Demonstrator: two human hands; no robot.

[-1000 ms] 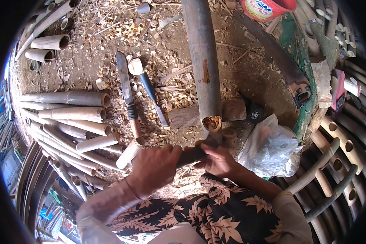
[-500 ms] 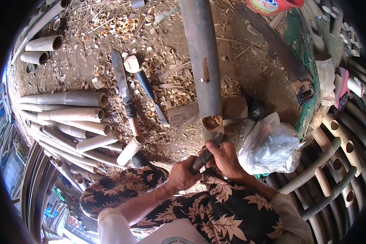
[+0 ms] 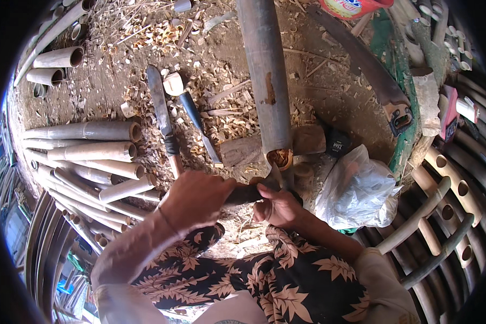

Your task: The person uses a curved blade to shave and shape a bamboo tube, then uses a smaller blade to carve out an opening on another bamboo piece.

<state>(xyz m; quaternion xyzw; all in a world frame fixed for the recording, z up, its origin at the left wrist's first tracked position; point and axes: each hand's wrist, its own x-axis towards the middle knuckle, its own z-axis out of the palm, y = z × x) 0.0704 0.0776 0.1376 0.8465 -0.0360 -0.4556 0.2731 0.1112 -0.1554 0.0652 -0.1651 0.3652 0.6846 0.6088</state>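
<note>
Gripping a dark-handled blade tool (image 3: 254, 191), both hands work at the near end of a long bamboo pole (image 3: 264, 81). The left hand (image 3: 197, 197) is closed in a full fist around the dark handle; the right hand (image 3: 278, 205) is closed on the tool's forward part, thumb laid along the top, just short of the pale blade tip that shows beyond its fingers. That tip sits at, or just beside, the pole's cut end (image 3: 281, 158), directly ahead of the right hand; actual contact cannot be confirmed. The pole runs straight away from the hands and appears hollow, stiff and fairly light for its length, with a smooth, round skin likely to roll or slip; its cut rim looks fibrous and prone to splitting. Hold is best taken on the handle, well behind the edge. A wooden block (image 3: 243, 151) lies just ahead of the left hand, beside the pole's end. A machete (image 3: 162, 116) and a blue-handled knife (image 3: 197, 121) lie farther out, a clear plastic bag (image 3: 356, 189) is right of the right hand, and cut bamboo tubes (image 3: 92, 156) are stacked to the left.
</note>
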